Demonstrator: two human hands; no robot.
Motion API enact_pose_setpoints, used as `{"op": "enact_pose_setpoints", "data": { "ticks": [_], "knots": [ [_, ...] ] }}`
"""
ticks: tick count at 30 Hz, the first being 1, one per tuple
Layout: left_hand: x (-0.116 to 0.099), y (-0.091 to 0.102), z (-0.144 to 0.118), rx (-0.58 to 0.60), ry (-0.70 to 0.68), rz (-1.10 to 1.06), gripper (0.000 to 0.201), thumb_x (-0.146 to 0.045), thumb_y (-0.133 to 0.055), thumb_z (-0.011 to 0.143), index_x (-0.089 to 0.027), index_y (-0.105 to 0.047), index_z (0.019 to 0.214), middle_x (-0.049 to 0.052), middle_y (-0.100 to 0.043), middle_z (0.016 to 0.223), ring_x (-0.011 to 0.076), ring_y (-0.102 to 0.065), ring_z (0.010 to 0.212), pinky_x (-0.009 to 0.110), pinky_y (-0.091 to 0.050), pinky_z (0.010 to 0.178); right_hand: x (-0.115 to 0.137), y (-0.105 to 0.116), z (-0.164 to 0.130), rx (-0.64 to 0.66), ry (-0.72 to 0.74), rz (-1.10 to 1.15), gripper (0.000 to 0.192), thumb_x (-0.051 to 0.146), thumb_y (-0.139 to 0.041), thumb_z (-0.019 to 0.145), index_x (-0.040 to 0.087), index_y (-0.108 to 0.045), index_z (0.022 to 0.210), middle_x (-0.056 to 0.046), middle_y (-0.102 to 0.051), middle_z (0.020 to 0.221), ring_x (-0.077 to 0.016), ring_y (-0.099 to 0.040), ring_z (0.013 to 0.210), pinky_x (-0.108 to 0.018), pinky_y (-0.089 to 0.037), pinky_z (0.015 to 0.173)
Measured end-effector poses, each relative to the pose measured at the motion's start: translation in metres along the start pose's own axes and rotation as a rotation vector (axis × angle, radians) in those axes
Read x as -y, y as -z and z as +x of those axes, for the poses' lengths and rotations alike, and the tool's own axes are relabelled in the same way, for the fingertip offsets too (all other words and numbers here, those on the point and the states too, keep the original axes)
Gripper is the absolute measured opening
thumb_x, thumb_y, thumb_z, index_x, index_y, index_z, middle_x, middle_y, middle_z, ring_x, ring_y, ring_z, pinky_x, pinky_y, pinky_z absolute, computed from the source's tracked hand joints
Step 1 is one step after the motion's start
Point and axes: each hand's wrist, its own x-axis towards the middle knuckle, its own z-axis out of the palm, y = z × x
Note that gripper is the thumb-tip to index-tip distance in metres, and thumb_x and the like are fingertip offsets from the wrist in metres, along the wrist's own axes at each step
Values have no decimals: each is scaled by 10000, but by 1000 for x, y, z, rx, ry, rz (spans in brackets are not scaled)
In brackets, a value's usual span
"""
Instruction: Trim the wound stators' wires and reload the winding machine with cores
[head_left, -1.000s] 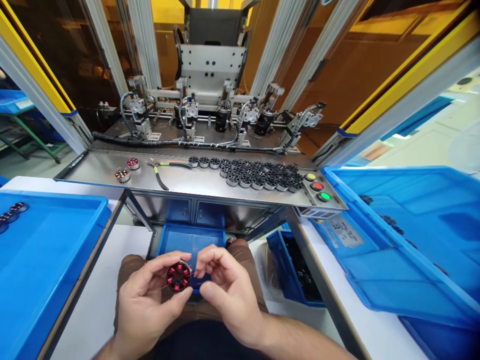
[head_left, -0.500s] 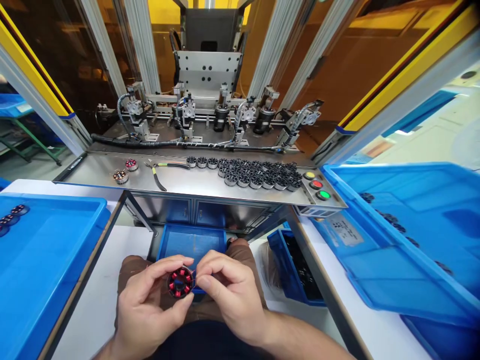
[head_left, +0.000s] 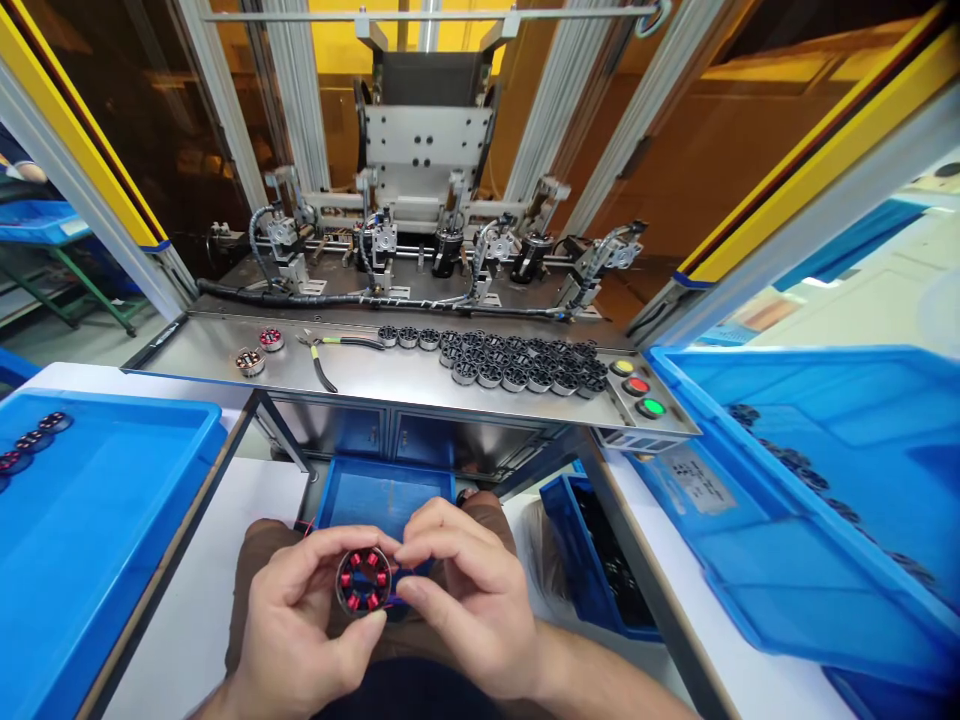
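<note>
Red-wound stator (head_left: 356, 602) is located at the lower centre of the frame, its open face turned to the camera. Left hand (head_left: 300, 610) pinches it by the rim, forefinger along the top and thumb at the lower right edge. Right hand (head_left: 469, 600) is at the stator's right edge, thumb and forefinger tips slightly parted; whether they grip a wire cannot be told. On the metal tabletop (head_left: 397, 378) across mid-frame, from left to right: a copper-coloured stator (head_left: 250, 362), a second red stator (head_left: 271, 340) just beside it, pliers (head_left: 321, 367) with handles apart, and a closely packed group of black stators (head_left: 514, 378) that trails into a single row on its left. Yellow, red and green buttons (head_left: 636, 386) sit at the tabletop's right end. At the frame's left edge, a blue tray (head_left: 135, 490) carries a short row of stators (head_left: 34, 441). At the right, a blue bin (head_left: 795, 580) holds a line of dark parts (head_left: 795, 466). Machine (head_left: 427, 135) stands at upper centre.
</note>
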Motion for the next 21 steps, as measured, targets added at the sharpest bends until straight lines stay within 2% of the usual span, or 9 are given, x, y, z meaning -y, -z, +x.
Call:
{"op": "enact_pose_setpoints", "data": {
  "ticks": [3,6,9,11,14,16,19,21],
  "knots": [
    [1,-1,0,-9,-27,45,439,-6,-700,677,-242,-724,1047,48,-789,955,209,-767,824,263,-639,768,2,-4,-4,-48,-20,-30,141,97,-651,871,223,-709,895,-30,-642,764,-154,-588,718,-303,-478,665],
    [3,-3,-3,-82,-102,140,479,4,-721,664,-234,-707,1080,57,-788,983,218,-764,854,281,-638,794,4,-11,-12,-113,-39,-11,148,90,-644,864,224,-702,886,-30,-633,737,-162,-581,695,-320,-479,652],
    [3,-6,-5,-147,-182,179,499,2,-740,649,-232,-702,1088,54,-788,985,217,-762,832,287,-642,782,6,-16,-15,-124,30,4,172,96,-639,862,237,-716,924,-32,-636,707,-170,-573,667,-340,-481,639],
    [2,-8,-5,-158,-177,163,494,3,-738,649,-237,-709,1079,48,-790,975,207,-764,809,268,-640,767,5,-15,-14,-102,74,8,184,118,-635,878,250,-725,970,-34,-636,703,-174,-574,660,-346,-484,632],
    [0,-7,-3,-111,-58,73,462,-5,-716,659,-246,-731,1052,42,-790,955,201,-764,814,240,-626,756,2,-5,-7,-57,93,8,199,212,-676,888,273,-721,1072,-47,-644,768,-189,-590,712,-358,-505,657],
    [-1,-5,-2,-58,50,-59,419,-37,-710,659,-234,-746,1026,46,-784,902,216,-764,809,237,-620,716,0,5,2,4,95,-3,292,305,-737,859,291,-709,1149,-69,-663,883,-205,-613,800,-371,-527,708],
    [-3,-4,0,9,229,-258,352,-109,-748,636,-205,-761,974,55,-762,811,232,-755,756,238,-599,644,1,15,18,185,134,1,420,381,-792,805,317,-699,1210,-95,-667,1046,-229,-635,939,-404,-540,806],
    [-5,-5,1,56,323,-341,336,-156,-786,620,-194,-767,953,54,-747,777,212,-732,693,238,-583,619,3,18,28,305,164,17,412,355,-805,794,322,-711,1194,-99,-671,1089,-235,-636,980,-424,-533,847]
  ]
}}
